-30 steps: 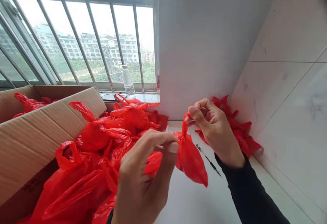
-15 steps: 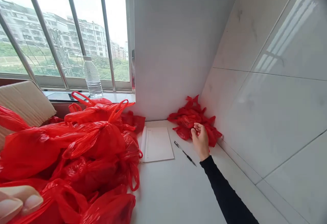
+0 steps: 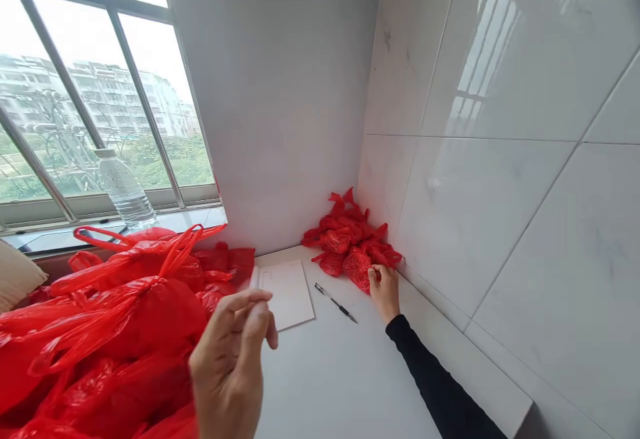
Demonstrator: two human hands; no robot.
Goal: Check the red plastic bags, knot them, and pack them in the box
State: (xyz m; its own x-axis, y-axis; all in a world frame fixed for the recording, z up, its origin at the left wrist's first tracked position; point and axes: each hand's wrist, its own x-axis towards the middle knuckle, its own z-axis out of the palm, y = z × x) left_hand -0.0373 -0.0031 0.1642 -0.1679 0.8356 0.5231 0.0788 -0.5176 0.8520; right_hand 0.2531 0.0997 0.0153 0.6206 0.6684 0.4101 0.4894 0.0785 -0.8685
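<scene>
My right hand reaches out in a black sleeve to the far corner of the white counter. Its fingers are curled on a small tied red bag at the near edge of a heap of small red bags lying against the walls. My left hand is raised close to the camera, with its fingers loosely stretched and nothing in them. It hovers over the right edge of a big pile of filled red plastic bags on the left.
A white notepad and a black pen lie on the counter between the two piles. A clear water bottle stands on the barred window's sill. A cardboard flap shows at far left. Glossy tiled wall runs along the right.
Both hands held one small red bag by its knot. The right hand then carried it away to the corner heap, the left let go, and the view swung right.
</scene>
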